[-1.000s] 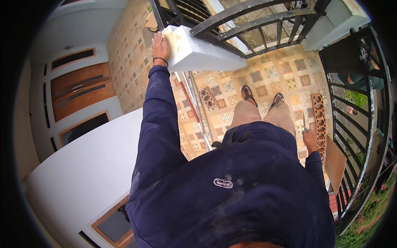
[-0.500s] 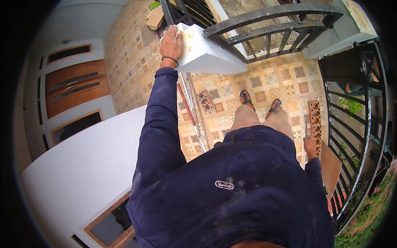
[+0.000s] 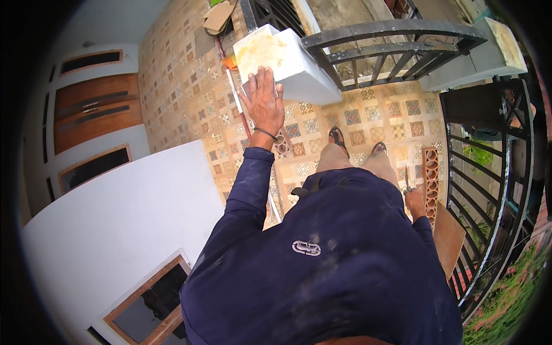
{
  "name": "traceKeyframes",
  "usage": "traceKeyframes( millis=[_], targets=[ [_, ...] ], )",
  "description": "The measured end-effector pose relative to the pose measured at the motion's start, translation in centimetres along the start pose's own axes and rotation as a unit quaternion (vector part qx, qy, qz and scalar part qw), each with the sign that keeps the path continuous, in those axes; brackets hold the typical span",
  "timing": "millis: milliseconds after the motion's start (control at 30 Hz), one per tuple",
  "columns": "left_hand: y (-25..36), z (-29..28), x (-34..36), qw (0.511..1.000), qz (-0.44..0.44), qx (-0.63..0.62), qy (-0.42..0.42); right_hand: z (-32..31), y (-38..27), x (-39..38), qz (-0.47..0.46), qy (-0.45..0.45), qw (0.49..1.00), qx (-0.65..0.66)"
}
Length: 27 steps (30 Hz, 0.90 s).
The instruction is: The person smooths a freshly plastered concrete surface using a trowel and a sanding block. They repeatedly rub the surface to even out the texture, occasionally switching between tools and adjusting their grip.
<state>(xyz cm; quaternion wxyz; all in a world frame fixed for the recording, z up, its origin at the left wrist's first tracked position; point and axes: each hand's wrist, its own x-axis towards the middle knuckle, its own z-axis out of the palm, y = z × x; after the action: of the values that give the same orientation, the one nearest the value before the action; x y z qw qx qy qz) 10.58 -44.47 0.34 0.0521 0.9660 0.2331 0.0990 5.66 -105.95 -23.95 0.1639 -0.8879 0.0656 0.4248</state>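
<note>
My left hand point(image 3: 265, 103) is open, fingers extended and slightly parted, at the near edge of a white pillar point(image 3: 310, 75). The pillar's flat top point(image 3: 261, 50) has a yellowish, patchy surface. The fingertips overlap that near edge; whether they press on it I cannot tell. A dark band circles the wrist. Low at my right side, my right hand point(image 3: 414, 203) is closed around a thin, narrow tool point(image 3: 407, 177) that points away from me. The tool is seen nearly edge-on, so its exact kind is unclear.
Black metal railing point(image 3: 397, 27) joins the pillar, and a black barred gate point(image 3: 474, 167) stands at right. Beside it are a row of holed blocks point(image 3: 430, 187) and a brown board point(image 3: 448, 238). A white curved wall point(image 3: 126, 218) rises at left; long rods point(image 3: 238, 103) lie on patterned tiles.
My left hand has come off the pillar's left top edge and moved nearer and rightward, with its fingers spreading. My right hand still grips the narrow tool. The view has shifted slightly.
</note>
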Motion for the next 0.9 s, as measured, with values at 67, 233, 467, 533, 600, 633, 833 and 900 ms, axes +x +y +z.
traceKeyframes(
  millis=[67,233,467,533,600,633,833,900],
  targets=[
    [0.7,0.4,1.0,1.000,-0.013,0.000,0.014,0.1,-0.4,0.5,-0.036,-0.014,0.998,-0.047],
    [5.1,2.6,2.6,0.997,0.022,0.004,0.069,-1.0,-1.0,3.0,-0.067,0.001,0.997,-0.046],
    [2.0,1.7,0.8,0.991,0.074,0.059,0.098,-3.0,1.2,2.9,-0.095,0.075,0.990,0.077],
    [1.7,2.0,1.3,0.991,0.027,0.061,0.115,-2.6,3.0,1.7,-0.071,0.097,0.989,0.087],
    [2.8,3.0,1.7,0.988,0.019,0.077,0.132,-1.7,4.9,0.6,-0.045,0.059,0.993,0.094],
    [3.7,3.6,1.7,0.989,-0.007,0.092,0.112,-1.0,5.9,0.0,0.011,0.030,0.990,0.137],
    [2.1,3.3,0.0,0.988,0.084,0.078,0.102,3.4,11.1,-3.5,0.057,0.000,0.998,0.035],
    [-0.8,2.3,-0.8,0.988,0.067,0.111,0.086,4.5,12.5,-4.4,0.053,0.026,0.997,0.045]
  ],
)
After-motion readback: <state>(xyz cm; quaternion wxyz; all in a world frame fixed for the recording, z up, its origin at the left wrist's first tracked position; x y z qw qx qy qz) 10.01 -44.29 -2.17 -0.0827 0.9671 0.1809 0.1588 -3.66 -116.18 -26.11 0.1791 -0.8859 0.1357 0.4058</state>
